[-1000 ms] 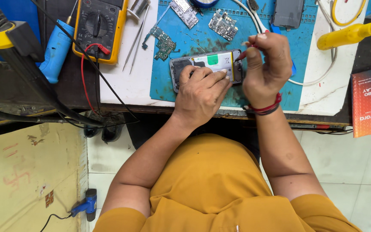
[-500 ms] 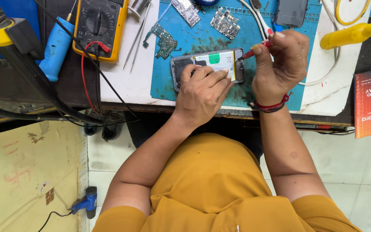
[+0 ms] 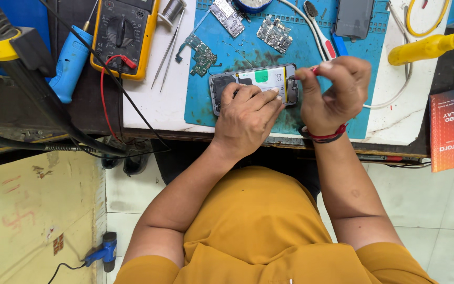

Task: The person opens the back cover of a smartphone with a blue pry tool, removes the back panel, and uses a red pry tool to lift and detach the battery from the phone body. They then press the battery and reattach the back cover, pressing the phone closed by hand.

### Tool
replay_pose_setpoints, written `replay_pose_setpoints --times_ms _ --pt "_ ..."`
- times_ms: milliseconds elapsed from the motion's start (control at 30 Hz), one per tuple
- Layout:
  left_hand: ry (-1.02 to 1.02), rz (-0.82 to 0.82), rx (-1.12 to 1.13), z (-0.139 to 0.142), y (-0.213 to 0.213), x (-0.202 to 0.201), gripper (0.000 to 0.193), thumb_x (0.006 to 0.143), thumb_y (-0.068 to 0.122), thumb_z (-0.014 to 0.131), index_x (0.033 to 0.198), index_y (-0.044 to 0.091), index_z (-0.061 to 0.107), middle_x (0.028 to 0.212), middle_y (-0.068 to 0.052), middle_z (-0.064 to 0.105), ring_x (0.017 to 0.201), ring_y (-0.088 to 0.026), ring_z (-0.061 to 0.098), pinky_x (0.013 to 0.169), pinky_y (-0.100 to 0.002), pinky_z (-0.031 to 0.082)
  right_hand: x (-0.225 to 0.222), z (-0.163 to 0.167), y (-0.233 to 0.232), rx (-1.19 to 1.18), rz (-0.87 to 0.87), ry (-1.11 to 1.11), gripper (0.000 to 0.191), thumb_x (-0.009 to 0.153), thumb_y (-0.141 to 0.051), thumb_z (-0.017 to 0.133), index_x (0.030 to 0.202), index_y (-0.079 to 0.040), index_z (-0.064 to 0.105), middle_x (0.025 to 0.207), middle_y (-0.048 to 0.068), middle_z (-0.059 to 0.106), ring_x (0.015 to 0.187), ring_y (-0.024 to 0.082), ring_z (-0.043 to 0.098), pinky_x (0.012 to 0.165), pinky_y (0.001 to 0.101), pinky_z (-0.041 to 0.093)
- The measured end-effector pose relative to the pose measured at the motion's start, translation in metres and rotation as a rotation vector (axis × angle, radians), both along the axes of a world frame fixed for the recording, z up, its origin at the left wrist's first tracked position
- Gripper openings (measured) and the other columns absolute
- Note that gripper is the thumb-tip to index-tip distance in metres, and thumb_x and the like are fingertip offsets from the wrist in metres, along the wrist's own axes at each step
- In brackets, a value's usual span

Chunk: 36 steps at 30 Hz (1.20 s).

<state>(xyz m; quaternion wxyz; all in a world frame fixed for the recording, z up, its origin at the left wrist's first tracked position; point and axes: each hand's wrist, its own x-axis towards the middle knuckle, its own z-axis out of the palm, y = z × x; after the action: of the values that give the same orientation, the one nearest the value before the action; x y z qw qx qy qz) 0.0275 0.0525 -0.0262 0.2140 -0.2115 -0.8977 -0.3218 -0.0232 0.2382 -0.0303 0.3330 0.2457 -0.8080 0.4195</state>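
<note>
On the blue rubber mat (image 3: pixel 222 113), the right hand (image 3: pixel 334 94) has lifted slightly since before, its grip pinched on a thin red-handled tool (image 3: pixel 311 70) at the opened grey phone (image 3: pixel 253 84), whose white battery shows. Left hand (image 3: pixel 245 118) presses the phone flat near the bench (image 3: pixel 153 108) edge; loose circuit boards (image 3: pixel 274 34) crowd the mat beyond.

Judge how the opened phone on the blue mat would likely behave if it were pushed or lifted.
The opened phone lies flat, so it would probably slide rather than tip or roll. The left hand presses on it, which suggests it shifts easily. With battery and internals exposed, it is likely fragile; the blue mat may add grip.
</note>
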Motion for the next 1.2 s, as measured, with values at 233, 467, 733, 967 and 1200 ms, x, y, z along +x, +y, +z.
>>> replay_pose_setpoints --times_ms 233,467,733,967,1200 --pt "0.012 -0.002 0.011 0.0 0.0 -0.001 0.015 0.097 0.02 0.077 0.106 0.008 0.079 0.113 -0.003 0.075 0.102 -0.02 0.064 0.101 -0.041 0.039 0.0 0.008 -0.006 -0.036 0.175 -0.047 0.027 0.102 0.008 0.074 0.121 -0.004 0.06 0.113 0.014 0.065 0.096 0.026 0.071 0.084 0.0334 0.061" --pt "0.016 0.007 0.0 0.0 0.0 0.0 0.014 0.095 0.02 0.078 0.103 0.008 0.079 0.11 -0.003 0.075 0.101 -0.021 0.064 0.1 -0.042 0.039 -0.009 0.011 -0.005 -0.066 0.147 -0.153 0.021 0.108 0.001 0.077 0.125 -0.004 0.064 0.109 0.012 0.06 0.084 0.021 0.066 0.075 0.0271 0.058" --pt "0.003 -0.001 0.007 0.0 0.0 0.0 0.014 0.096 0.02 0.078 0.103 0.007 0.078 0.112 -0.003 0.075 0.103 -0.02 0.064 0.101 -0.041 0.04 -0.017 0.014 -0.008 -0.164 0.246 -0.241 0.023 0.111 -0.002 0.073 0.13 -0.003 0.062 0.112 0.014 0.058 0.09 0.022 0.062 0.079 0.0315 0.059" --pt "-0.003 -0.005 -0.009 0.001 0.0 -0.001 0.013 0.096 0.02 0.078 0.102 0.008 0.079 0.111 -0.003 0.075 0.102 -0.02 0.064 0.101 -0.042 0.039 -0.022 0.006 -0.009 -0.213 0.281 -0.21 0.026 0.11 -0.002 0.069 0.132 -0.001 0.057 0.121 0.013 0.052 0.094 0.02 0.056 0.077 0.0302 0.055" --pt "0.003 -0.004 0.002 0.001 -0.001 0.0 0.013 0.095 0.02 0.078 0.101 0.008 0.078 0.109 -0.003 0.075 0.102 -0.02 0.064 0.101 -0.042 0.039 -0.02 0.0 -0.01 -0.312 0.364 -0.378 0.018 0.119 -0.001 0.06 0.136 -0.005 0.06 0.123 0.011 0.063 0.095 0.016 0.063 0.079 0.0289 0.057"
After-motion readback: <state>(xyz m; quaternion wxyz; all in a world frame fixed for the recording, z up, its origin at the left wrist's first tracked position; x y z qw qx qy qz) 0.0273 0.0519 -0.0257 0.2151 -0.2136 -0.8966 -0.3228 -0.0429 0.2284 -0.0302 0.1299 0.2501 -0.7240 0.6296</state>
